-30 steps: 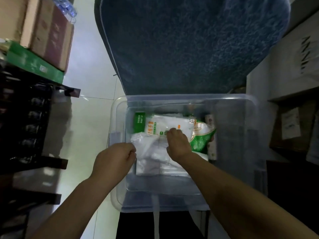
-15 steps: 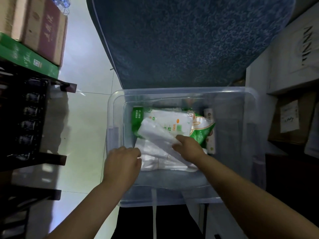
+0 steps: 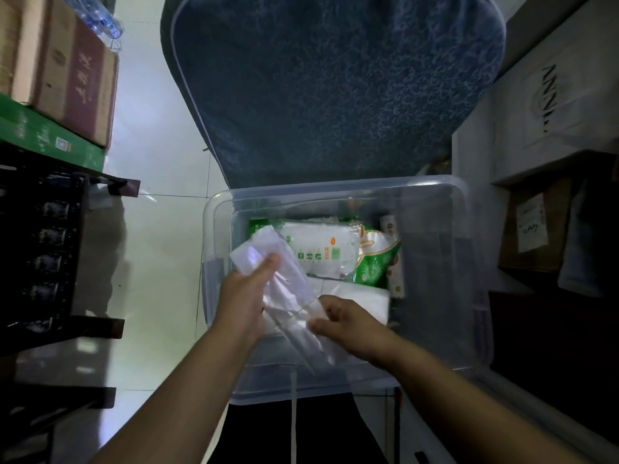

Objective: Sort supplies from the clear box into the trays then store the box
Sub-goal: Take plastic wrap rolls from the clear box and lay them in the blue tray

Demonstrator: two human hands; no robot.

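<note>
We pinch a slick packet between both hands over the box; loose fingers could drop it.

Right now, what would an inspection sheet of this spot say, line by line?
Surface: pale tiled floor; what the box rests on cannot be told.
Job's things: clear box open, holding a white packet, a green packet, folded white sheets; no trays seen.
Clutter: cardboard cartons on the dark rack.
Grippers: left hand and right hand both hold a clear plastic bag above the box.
Cables: nothing seen.
Surroundings: blue padded panel; white carton.
</note>
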